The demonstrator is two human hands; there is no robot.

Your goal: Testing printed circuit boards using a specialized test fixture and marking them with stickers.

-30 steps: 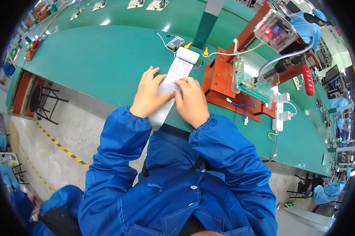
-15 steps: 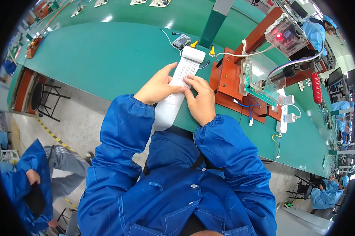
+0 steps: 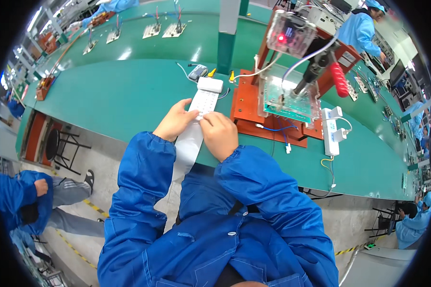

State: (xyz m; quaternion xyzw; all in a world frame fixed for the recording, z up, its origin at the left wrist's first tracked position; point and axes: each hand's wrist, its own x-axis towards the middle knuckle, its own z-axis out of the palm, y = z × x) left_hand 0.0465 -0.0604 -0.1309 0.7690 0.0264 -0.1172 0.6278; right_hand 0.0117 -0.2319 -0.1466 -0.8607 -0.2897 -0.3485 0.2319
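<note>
A long white keypad panel [image 3: 202,103] lies on the green bench [image 3: 120,95], and a white strip [image 3: 188,146] trails from its near end over the bench edge. My left hand [image 3: 176,120] grips the panel's left side, thumb on top. My right hand [image 3: 219,134] pinches the panel's near end from the right. Both sleeves are blue.
An orange test fixture [image 3: 273,105] with a clear-covered green board and a red-handled lever [image 3: 339,79] stands right of my hands. A white power strip [image 3: 331,131] lies beyond it. A stool [image 3: 60,146] stands left below the bench. A seated person [image 3: 29,201] is at lower left, other workers are at right.
My view has shifted, so the bench and fixture sit lower and larger. A seated person in blue has come into view at lower left. My hands have stayed on the white panel.
</note>
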